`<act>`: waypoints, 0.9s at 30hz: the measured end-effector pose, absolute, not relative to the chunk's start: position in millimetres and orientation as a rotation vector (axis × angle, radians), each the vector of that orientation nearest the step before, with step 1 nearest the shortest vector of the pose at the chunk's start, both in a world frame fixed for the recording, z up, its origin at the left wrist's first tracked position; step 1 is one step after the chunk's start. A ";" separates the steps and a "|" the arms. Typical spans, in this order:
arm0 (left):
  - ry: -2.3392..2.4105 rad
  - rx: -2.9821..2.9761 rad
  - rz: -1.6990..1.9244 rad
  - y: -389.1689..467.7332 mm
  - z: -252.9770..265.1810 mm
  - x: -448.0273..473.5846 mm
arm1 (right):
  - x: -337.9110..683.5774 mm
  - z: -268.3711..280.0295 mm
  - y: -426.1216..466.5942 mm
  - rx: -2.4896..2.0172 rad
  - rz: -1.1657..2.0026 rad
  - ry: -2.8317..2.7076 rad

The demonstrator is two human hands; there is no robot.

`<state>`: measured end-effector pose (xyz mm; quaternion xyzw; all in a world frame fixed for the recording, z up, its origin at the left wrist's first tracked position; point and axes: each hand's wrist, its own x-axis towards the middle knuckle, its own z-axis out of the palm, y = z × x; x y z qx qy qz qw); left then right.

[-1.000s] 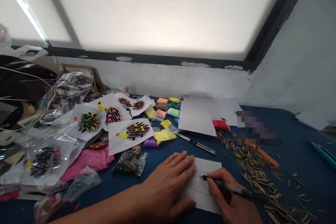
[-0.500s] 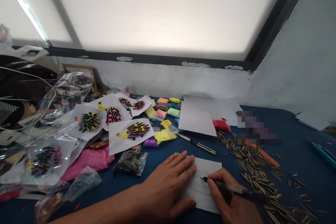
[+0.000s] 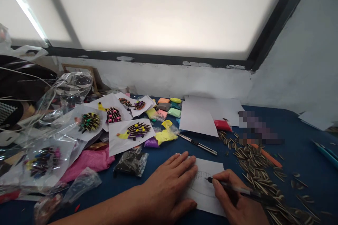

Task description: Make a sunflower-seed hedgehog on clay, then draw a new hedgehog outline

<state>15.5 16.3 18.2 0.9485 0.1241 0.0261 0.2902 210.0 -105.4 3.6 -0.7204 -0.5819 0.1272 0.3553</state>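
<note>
A small white sheet of paper [image 3: 204, 202] lies on the blue table in front of me, bearing a pen-drawn oval outline with short strokes along its upper part. My left hand [image 3: 171, 182] rests flat on the paper's left side, fingers stretched out, covering part of the drawing. In my right hand [image 3: 235, 197] a black pen [image 3: 237, 188] is pinched, its tip at the strokes inside the oval. Striped sunflower seeds [image 3: 258, 172] lie loose just right of this hand. Beyond the paper is a utility knife [image 3: 198, 143].
Sheets with seed-and-clay hedgehogs [image 3: 136, 132] spread to the left, beside pink clay [image 3: 88, 163] and a bag of black clay [image 3: 132, 162]. Several coloured clay packs [image 3: 164, 107] and blank white sheets [image 3: 198, 116] stand at the back. An orange stick [image 3: 266, 154] lies among the seeds.
My right hand and the pen have shifted slightly to the right across the paper, and more short strokes show in the oval. My left hand stays in place.
</note>
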 end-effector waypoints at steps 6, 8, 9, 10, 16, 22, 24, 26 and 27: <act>0.329 2.552 0.043 16.0 16.3 15.6 | 209.6 0.4 -105.8 -1.842 0.379 -1.523; 0.334 2.547 0.053 16.1 16.8 16.3 | 209.5 0.4 -105.4 -1.850 0.402 -1.512; 0.335 2.542 0.061 16.3 17.1 16.6 | 209.4 0.7 -105.2 -1.858 0.406 -1.506; 0.335 2.538 0.066 16.4 17.3 16.8 | 209.3 1.0 -105.1 -1.863 0.402 -1.501; 0.328 2.518 0.097 17.0 15.3 16.4 | 208.7 1.7 -105.3 -1.852 0.389 -1.510; 0.321 2.527 0.097 17.1 14.7 16.3 | 208.3 0.8 -106.6 -1.836 0.388 -1.529; 0.331 2.541 0.067 17.0 15.2 15.9 | 209.4 2.0 -107.8 -1.843 0.389 -1.542; 0.334 2.547 0.061 16.9 15.1 15.3 | 211.5 3.3 -108.5 -1.872 0.365 -1.545; 0.330 2.545 0.069 16.9 14.8 15.0 | 212.9 3.8 -108.6 -1.890 0.338 -1.541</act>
